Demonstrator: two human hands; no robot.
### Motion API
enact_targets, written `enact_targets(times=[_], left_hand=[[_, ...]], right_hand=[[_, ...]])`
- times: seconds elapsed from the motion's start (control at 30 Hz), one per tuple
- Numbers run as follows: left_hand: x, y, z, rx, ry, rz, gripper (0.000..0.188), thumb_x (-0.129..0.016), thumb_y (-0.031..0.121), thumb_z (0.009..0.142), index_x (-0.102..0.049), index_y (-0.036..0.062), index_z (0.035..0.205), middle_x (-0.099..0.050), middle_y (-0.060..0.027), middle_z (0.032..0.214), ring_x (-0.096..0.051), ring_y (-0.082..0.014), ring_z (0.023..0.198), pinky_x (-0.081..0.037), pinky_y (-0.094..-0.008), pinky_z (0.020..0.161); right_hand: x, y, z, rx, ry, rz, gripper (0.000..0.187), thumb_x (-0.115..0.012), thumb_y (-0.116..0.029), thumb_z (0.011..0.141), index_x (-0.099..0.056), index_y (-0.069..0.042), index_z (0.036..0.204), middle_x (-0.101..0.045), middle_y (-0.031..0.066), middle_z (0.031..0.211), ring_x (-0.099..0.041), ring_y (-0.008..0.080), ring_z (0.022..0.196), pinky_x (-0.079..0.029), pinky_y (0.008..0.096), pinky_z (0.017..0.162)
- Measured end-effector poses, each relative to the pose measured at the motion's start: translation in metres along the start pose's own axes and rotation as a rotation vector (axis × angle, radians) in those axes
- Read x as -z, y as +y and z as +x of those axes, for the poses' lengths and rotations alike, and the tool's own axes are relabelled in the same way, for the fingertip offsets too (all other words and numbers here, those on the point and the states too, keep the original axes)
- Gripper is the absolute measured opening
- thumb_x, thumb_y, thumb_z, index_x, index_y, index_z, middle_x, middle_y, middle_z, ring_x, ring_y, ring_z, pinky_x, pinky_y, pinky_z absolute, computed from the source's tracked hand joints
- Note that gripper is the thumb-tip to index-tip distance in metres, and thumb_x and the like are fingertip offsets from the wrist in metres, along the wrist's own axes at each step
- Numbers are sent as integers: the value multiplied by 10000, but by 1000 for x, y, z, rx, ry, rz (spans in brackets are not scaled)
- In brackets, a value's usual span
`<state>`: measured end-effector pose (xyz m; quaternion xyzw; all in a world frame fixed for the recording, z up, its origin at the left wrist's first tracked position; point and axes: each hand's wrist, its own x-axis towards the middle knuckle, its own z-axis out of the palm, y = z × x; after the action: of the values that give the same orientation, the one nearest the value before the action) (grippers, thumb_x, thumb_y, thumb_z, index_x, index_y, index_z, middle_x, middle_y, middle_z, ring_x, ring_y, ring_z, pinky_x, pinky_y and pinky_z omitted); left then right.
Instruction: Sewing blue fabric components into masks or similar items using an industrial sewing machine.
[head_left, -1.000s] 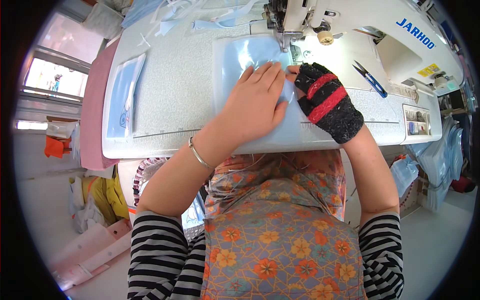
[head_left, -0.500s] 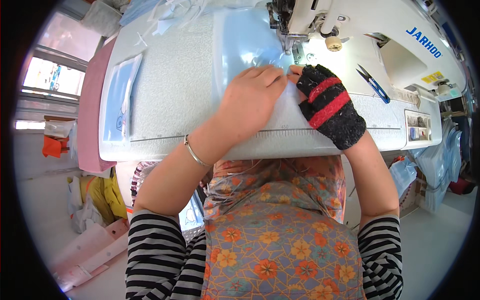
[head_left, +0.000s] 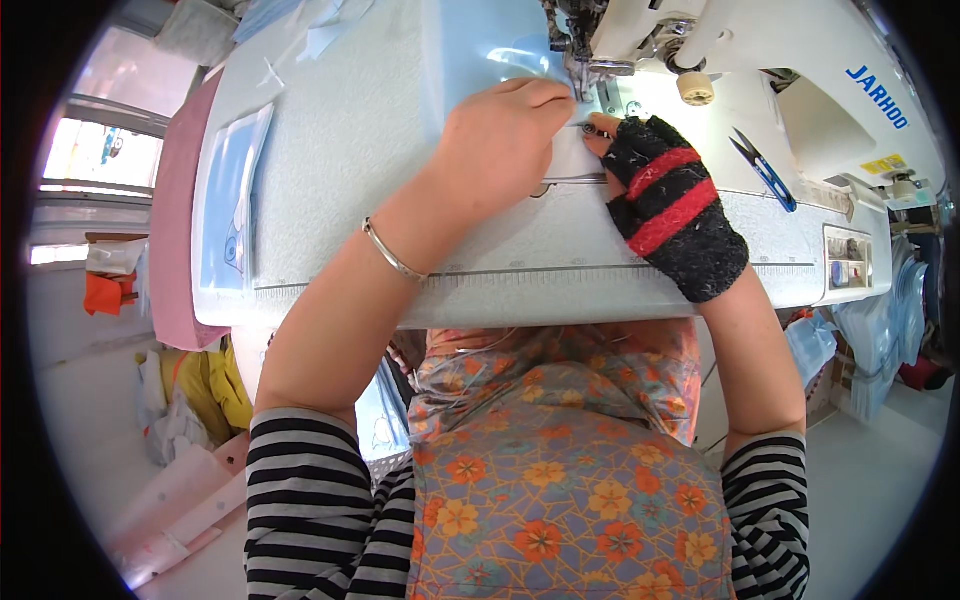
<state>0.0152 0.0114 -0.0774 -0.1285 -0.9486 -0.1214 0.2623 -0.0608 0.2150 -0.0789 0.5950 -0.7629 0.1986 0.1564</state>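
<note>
Our bare left hand [head_left: 500,145], fingers bent, is at the near end of the shiny blue sheet [head_left: 468,55], which lies on the white table [head_left: 330,190] by the sewing machine's foot [head_left: 582,88]. Our gloved right hand [head_left: 672,205] is close by. We can't tell if either is pinching.

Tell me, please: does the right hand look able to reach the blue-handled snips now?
Likely yes: the snips lie on the sewing table to the right of the gloved right hand, and nothing visible stands between them.
</note>
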Motion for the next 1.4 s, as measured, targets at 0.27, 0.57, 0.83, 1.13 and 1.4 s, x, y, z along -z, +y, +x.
enact_targets(times=[0.27, 0.57, 0.83, 1.13, 1.4], left_hand=[[0, -2, 2, -5, 28, -10, 306, -593, -16, 721, -675, 44, 1010, -664, -49, 1080, -650, -264, 1003, -553, -375, 812], [2, 2, 3, 0, 29, 15, 289, -598, 10, 735, -672, 57, 1011, -658, -52, 1085, -652, -271, 991, -556, -380, 802], [28, -5, 16, 74, -396, 139, 227, -592, 95, 832, -678, 80, 1042, -645, -84, 1073, -647, -295, 963, -545, -402, 792], [8, 18, -20, -14, -136, 61, 393, -613, 221, 873, -589, 55, 1229, -550, -139, 1354, -502, -331, 1283, -401, -533, 1061], [13, 20, -19, -14, -147, 52, 384, -618, 208, 865, -600, 33, 1206, -572, -149, 1324, -527, -331, 1262, -408, -523, 1062]], right_hand=[[-1, 0, -1, -4, -11, 2, 401, -556, 14, 800, -610, -27, 1195, -616, 154, 1240, -596, 329, 1099, -453, 439, 1001], [-1, -1, -3, -8, -1, 10, 401, -571, -5, 788, -618, -30, 1186, -613, 150, 1232, -596, 339, 1077, -462, 445, 978], [-1, 5, -5, -38, 20, 113, 335, -561, 12, 801, -644, -30, 1124, -634, 156, 1191, -606, 355, 1052, -483, 434, 948], [-9, 6, -8, -52, 55, 142, 366, -556, 38, 773, -649, -39, 1118, -636, 152, 1198, -598, 358, 1083, -483, 428, 968], [-3, -1, -7, -21, 9, 114, 389, -567, 32, 767, -630, -24, 1147, -633, 156, 1202, -598, 355, 1095, -481, 421, 980]])
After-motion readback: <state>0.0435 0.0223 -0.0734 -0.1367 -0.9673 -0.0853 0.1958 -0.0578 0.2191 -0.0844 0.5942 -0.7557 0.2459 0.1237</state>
